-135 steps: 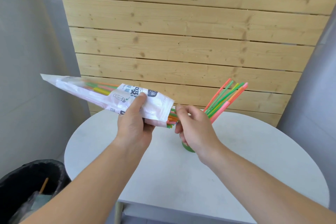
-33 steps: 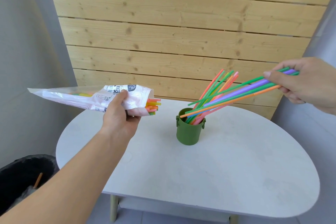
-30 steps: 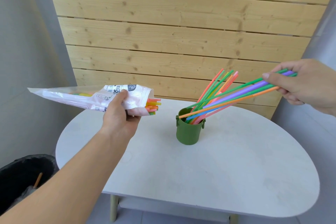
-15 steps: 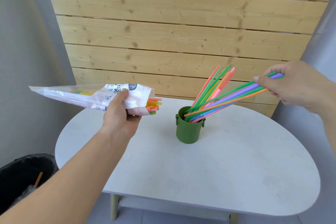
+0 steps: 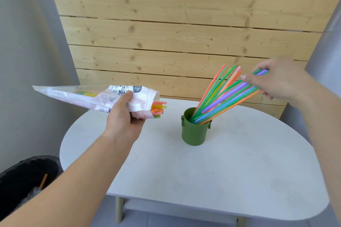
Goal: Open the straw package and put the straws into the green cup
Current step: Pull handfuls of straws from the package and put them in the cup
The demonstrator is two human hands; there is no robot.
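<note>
The green cup (image 5: 193, 132) stands upright on the white oval table (image 5: 203, 171), a little behind its middle. Several coloured straws (image 5: 214, 88) lean out of it to the upper right. My right hand (image 5: 275, 81) pinches the upper ends of a bundle of straws (image 5: 230, 97); their lower ends are inside the cup. My left hand (image 5: 123, 116) holds the white plastic straw package (image 5: 96, 96) level in the air, left of the cup. Its open mouth faces the cup, and straw ends (image 5: 158, 108) stick out of it.
A wall of pale wooden planks (image 5: 184, 33) rises right behind the table. A black lined bin (image 5: 25, 178) stands on the floor at the lower left. Grey walls close both sides.
My right hand has moved left and down with the bundle, and the straws' lower ends have slid into the cup. The package in my left hand has stayed put.
</note>
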